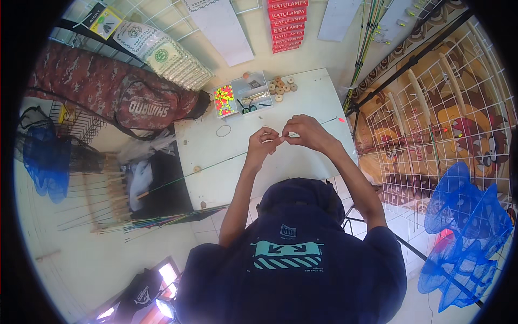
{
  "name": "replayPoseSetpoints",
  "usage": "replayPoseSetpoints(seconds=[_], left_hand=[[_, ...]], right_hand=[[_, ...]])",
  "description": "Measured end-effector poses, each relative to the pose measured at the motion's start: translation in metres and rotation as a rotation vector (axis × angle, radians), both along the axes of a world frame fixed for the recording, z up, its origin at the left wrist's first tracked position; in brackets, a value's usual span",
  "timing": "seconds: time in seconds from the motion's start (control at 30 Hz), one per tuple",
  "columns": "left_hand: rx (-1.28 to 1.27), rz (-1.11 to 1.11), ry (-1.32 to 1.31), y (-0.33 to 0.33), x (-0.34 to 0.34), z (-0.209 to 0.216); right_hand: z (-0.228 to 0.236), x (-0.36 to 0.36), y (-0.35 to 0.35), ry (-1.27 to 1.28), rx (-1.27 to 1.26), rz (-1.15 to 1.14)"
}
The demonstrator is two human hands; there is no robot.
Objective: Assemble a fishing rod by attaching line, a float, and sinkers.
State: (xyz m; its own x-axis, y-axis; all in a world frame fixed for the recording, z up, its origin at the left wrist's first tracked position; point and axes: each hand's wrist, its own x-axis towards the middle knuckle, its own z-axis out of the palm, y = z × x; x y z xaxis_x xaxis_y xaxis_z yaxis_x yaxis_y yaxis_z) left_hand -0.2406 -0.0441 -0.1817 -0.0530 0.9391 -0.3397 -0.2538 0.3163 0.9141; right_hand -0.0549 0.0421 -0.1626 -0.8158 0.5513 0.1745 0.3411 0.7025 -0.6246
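Over the middle of a white table, my left hand and my right hand meet at the fingertips. Each is closed in a pinch, thumb against fingers. Whatever lies between the fingertips is too small to make out. A thin greenish rod runs slantwise across the table and passes by my hands. Just beyond them stands a clear divided box with bright yellow and pink beads in one compartment and small dark and light parts in another. Left of my hands lies a thin ring of line.
Several round wooden pieces sit beside the box. A small orange-red piece is near the right edge. A camouflage rod bag hangs at left; blue nets hang at right near a white wire grid. Thin rods lie at the lower left.
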Motion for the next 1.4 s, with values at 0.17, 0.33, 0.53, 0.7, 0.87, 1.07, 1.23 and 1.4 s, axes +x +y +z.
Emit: replayPoseSetpoints(seconds=[0.17,0.33,0.53,0.7,0.87,1.07,1.23,1.4], left_hand=[[-0.005,-0.06,0.004,0.001,-0.007,0.01],[-0.012,-0.139,0.023,0.0,-0.014,0.019],[0.025,-0.172,0.126,-0.002,-0.013,0.028],[0.086,-0.151,0.269,-0.006,-0.011,0.031],[0.095,-0.142,0.282,-0.009,-0.012,0.033],[0.024,-0.256,0.119,-0.007,-0.021,0.038],[-0.061,-0.288,0.01,-0.003,-0.024,0.043],[-0.085,-0.121,-0.146,-0.011,-0.016,0.043]], right_hand=[[0.013,0.0,-0.004,-0.014,0.05,0.04],[0.026,-0.001,-0.007,-0.037,0.078,0.07],[0.026,-0.002,-0.009,-0.001,0.085,0.085],[0.024,-0.002,-0.013,0.031,0.13,0.081],[0.026,-0.005,-0.018,0.043,0.228,0.093],[0.021,-0.005,-0.019,0.144,0.25,0.064],[0.023,-0.006,-0.024,0.127,0.375,0.05],[0.021,-0.01,-0.033,0.062,0.647,0.016]])
